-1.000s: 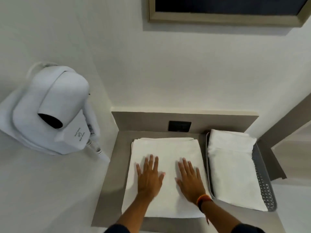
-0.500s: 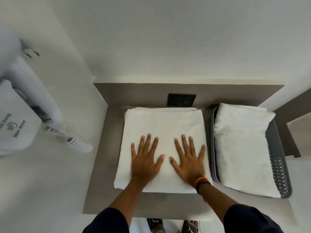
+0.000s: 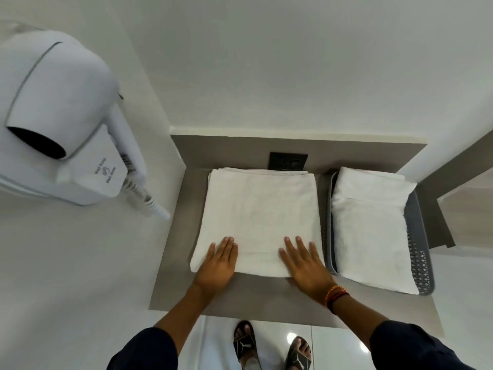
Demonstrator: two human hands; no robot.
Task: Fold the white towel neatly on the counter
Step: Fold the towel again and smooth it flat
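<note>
A white hair dryer (image 3: 61, 121) hangs on the wall at far left, beside the grey counter (image 3: 170, 263). On the counter the folded white towel (image 3: 258, 220) lies flat, and the left hand (image 3: 217, 265) presses its near left corner, fingers straight and close together, gripping nothing. The right hand (image 3: 306, 265) lies flat on the near right edge, fingers slightly spread, beside a grey basket (image 3: 418, 252) holding what looks like another folded towel (image 3: 370, 231).

grey counter (image 3: 173, 263) bears folded white towel (image 3: 258, 217) beside towel-filled basket (image 3: 418, 252).
</note>
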